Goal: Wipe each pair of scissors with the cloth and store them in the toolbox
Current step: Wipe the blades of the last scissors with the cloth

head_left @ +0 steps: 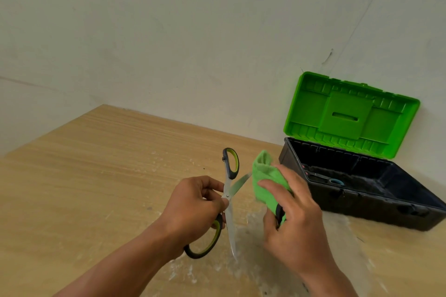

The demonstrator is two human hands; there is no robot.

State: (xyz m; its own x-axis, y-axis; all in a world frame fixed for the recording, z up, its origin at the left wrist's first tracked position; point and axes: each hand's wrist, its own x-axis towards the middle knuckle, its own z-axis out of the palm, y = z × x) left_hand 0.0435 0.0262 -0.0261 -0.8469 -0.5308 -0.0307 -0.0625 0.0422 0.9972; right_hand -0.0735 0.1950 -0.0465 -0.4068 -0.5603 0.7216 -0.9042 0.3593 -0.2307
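One pair of scissors point(228, 198), blades spread, is held above the near table point(96, 164); the left hand point(193, 207) curls its fingers round the pivot and lower handle; the right hand point(296, 222) pinches one green cloth point(265, 176) over the right blade's end; one black toolbox point(362, 202) stands far right, its green lid point(350, 116) raised.

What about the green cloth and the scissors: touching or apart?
Touching. The head view shows the green cloth, held by the right hand, wrapped over the end of one open blade of the scissors; no gap shows.
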